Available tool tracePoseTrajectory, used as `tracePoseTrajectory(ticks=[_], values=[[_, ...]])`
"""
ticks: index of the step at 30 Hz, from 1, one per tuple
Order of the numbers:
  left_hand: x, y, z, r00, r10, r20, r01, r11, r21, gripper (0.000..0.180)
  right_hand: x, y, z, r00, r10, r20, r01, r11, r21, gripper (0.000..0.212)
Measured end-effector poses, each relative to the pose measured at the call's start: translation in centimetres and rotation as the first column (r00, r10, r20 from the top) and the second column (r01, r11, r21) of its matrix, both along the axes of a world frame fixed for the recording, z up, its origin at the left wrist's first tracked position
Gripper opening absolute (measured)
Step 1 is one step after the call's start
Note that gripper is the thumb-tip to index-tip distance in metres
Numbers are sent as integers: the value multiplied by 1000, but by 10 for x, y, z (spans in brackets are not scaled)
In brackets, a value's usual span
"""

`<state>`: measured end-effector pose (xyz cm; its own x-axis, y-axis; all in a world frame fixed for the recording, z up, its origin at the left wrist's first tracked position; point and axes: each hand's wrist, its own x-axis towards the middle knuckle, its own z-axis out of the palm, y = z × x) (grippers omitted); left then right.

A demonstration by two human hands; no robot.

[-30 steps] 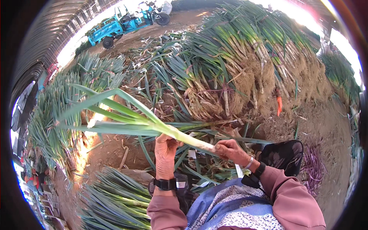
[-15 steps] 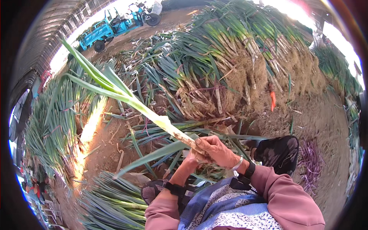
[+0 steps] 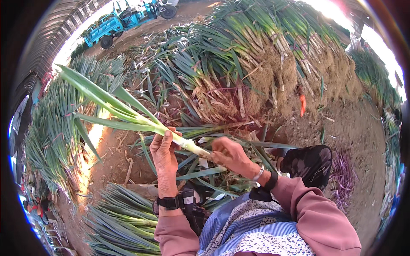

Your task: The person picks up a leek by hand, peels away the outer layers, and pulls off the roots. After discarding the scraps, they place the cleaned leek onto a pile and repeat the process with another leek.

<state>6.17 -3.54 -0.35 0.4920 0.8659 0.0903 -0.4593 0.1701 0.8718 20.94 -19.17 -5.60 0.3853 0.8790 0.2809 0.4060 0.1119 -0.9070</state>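
Note:
A large green onion (image 3: 143, 120) slants across the middle, leaves up to the left and pale root end down to the right. My left hand (image 3: 164, 151) is closed round its stalk just below where the leaves part. At the root end, my right hand (image 3: 234, 158) has its fingers curled in against the stalk; the fingertips are partly hidden and slightly blurred. Beneath the hands lie loose green leaves (image 3: 203, 174) and trimmings over my lap and the ground.
Big stacks of green onions (image 3: 260, 47) with roots stand ahead; another stack (image 3: 55, 132) lies at left. A nearer pile (image 3: 124, 222) sits by my left arm. Purple ties (image 3: 344, 177) lie on the ground at right. A blue cargo tricycle (image 3: 124, 21) is parked at the back.
My left hand has moved from the root end up the stalk to the left. A long green leaf that hung from the lower stalk is now down among the loose leaves.

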Motion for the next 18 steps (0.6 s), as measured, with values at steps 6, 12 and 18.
tracePoseTrajectory(ticks=[6, 12, 18], values=[[10, -5, -3, 999, -42, -27, 41, 999, -34, 17, -11, 51, 55, 987, 156, 20, -157, 967, 199, 32], [8, -3, -10, 999, 28, -30, -30, 997, -67, 14, -8, 43, 52, 941, 335, -34, -331, 939, 89, 17], [-2, 18, -10, 957, 289, -35, -291, 952, -92, 14, 0, -33, -33, 705, 690, 163, -633, 717, -293, 11]])
